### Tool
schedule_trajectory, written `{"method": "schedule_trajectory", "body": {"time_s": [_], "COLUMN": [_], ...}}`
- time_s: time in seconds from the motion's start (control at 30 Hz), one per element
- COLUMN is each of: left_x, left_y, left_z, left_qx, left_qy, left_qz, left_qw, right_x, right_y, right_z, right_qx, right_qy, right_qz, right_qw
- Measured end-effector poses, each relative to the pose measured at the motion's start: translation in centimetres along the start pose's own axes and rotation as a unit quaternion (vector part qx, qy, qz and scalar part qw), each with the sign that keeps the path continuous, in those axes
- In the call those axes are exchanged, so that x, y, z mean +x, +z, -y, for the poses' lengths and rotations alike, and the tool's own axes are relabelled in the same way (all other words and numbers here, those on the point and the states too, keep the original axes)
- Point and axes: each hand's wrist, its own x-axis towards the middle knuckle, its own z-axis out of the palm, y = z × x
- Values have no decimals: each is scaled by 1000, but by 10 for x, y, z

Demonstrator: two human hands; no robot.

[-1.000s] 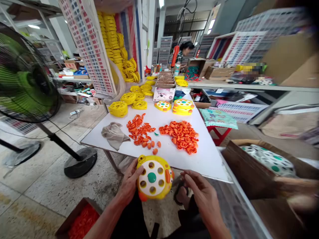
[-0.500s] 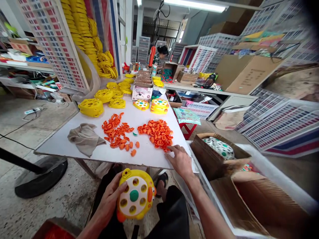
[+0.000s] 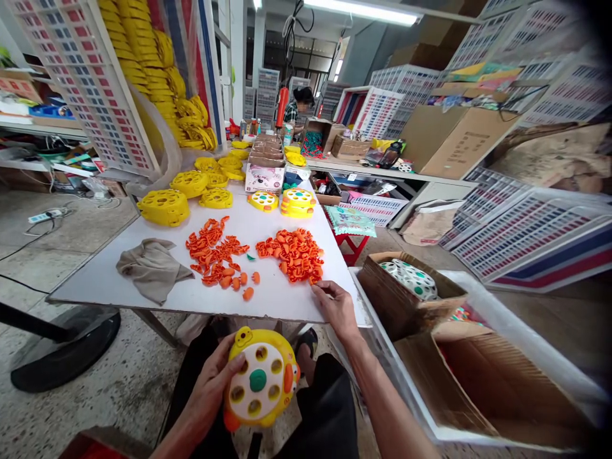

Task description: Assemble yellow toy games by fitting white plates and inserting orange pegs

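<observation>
My left hand [image 3: 210,382] is closed around the left rim of a yellow duck-shaped toy [image 3: 285,344], held over my lap below the table edge. The toy has a white disc with round holes and a green centre, an orange beak and an orange foot. My right hand [image 3: 337,309] reaches over the table's front edge, thumb and fingertips pinched at an orange plastic part on the near edge of a heap of orange plastic parts [image 3: 296,252]. Left of that heap lies a looser group of orange parts [image 3: 210,248], with several rounded orange pieces [image 3: 247,294] before it.
A grey cloth [image 3: 153,268] lies at the left of the white table [image 3: 272,306]. Yellow shells [image 3: 165,207] and assembled toys [image 3: 297,202] stand behind the parts. Cardboard boxes [image 3: 406,325] flank the table at right; a fan base [image 3: 67,350] stands at left. Someone [image 3: 299,105] sits far back.
My right hand has gone from beside the toy to the right heap of orange parts and pinched at its edge. The view has swung right. My left hand keeps hold of the toy.
</observation>
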Motion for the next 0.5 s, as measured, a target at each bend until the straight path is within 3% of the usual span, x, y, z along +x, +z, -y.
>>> {"method": "schedule_trajectory", "body": {"time_s": [0.2, 0.33, 0.5], "left_x": [2, 5, 10], "left_y": [4, 5, 10], "left_z": [0, -1, -5], "left_qx": [11, 38, 44], "left_qy": [-4, -3, -3], "left_qz": [46, 66, 71], "left_qw": [999, 997, 996], "right_x": [-19, -25, -21], "right_y": [12, 18, 22], "right_z": [12, 22, 28], "right_qx": [207, 345, 397], "right_qy": [53, 101, 132], "right_qz": [-5, -1, 7], "right_qw": [977, 933, 908]}}
